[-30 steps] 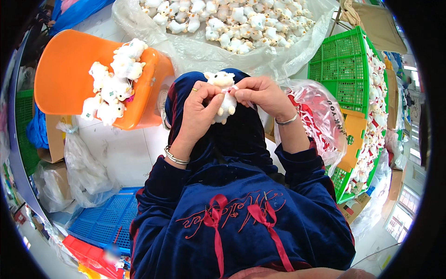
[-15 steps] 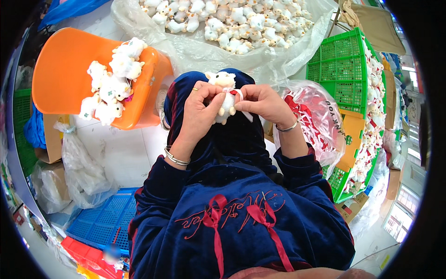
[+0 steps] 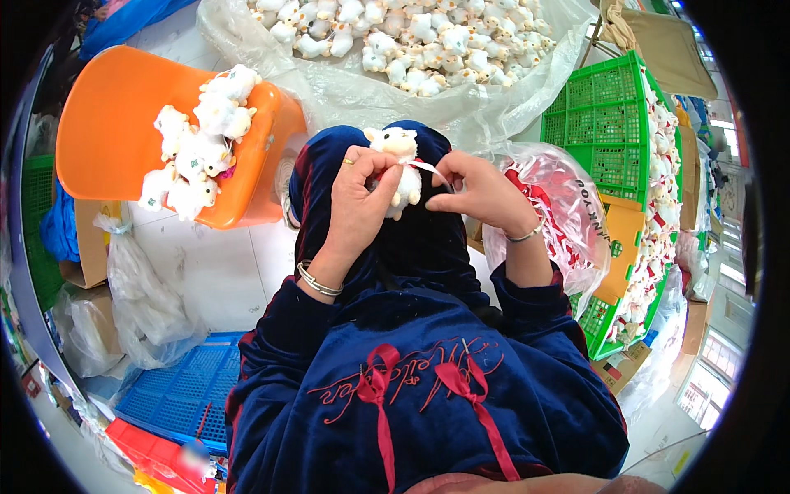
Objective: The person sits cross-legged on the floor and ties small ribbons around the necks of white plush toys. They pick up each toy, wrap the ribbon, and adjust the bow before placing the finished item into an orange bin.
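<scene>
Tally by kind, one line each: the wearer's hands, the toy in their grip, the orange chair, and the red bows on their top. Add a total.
Hands: 2, left hand and right hand
Held toy: 1
Orange chair: 1
Red bows: 2
Total: 6

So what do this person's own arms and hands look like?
The left hand has a gold-coloured ring and a silvery bangle at the wrist; the right hand has a silvery bangle too. Neither is gloved, and both sleeves are dark blue and velvety.
</scene>
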Demonstrator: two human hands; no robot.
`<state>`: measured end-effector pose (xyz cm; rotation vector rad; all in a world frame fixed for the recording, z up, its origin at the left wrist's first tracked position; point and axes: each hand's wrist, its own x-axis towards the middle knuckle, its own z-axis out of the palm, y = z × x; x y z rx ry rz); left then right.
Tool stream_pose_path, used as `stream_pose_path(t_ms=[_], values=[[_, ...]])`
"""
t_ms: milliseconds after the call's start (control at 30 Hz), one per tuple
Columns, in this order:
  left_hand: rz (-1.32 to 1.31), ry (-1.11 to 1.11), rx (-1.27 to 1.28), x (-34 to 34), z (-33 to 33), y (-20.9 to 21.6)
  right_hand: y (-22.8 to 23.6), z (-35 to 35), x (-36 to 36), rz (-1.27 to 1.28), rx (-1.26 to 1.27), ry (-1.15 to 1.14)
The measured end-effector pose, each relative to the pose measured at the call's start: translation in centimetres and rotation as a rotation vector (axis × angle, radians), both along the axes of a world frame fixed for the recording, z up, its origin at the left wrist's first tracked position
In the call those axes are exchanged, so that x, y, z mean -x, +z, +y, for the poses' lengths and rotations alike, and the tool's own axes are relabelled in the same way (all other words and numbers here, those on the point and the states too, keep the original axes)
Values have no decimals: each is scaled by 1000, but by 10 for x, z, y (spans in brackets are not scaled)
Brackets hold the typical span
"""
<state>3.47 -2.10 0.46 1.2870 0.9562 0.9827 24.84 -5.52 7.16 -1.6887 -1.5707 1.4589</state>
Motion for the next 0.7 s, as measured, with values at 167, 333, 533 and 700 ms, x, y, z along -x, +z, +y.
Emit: stream_pose_path(t_ms=[167, 333, 533, 700], values=[[-31, 0, 18, -3, -3, -1, -3, 0, -2, 257, -42, -339], [-77, -29, 32, -1, -4, -5, -29, 4, -5, 354, 93, -250], [-80, -33, 35, 0, -3, -4, -25, 5, 8, 390, -87, -173], [-60, -57, 50, 0, 0, -1, -19, 8, 15, 322, 19, -251]])
